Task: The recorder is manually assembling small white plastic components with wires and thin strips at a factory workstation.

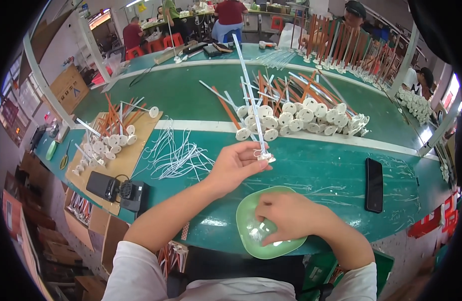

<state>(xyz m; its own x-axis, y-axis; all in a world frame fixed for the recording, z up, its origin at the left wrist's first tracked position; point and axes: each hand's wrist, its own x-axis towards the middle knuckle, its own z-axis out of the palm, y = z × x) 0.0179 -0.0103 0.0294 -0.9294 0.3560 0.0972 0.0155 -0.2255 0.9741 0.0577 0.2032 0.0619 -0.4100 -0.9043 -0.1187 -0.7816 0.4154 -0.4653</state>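
Observation:
My left hand (241, 163) is closed around the white base of a long pale rod (247, 85), which stands nearly upright and leans away from me. A bit of thin white wire shows at the base. My right hand (286, 213) reaches into a light green bowl (246, 236), thumb and forefinger apart. Small shiny pieces lie at the bowl's bottom, too small to name. Beyond my left hand lies a pile of orange and pale rods with white round bases (305, 115).
Loose white wires (178, 155) lie left of my left arm, near two black devices (133, 195). More rods rest on cardboard (145, 133). A phone (374, 184) lies at the right. Upright rods (336, 45) stand across the bench near another person; several people sit farther back.

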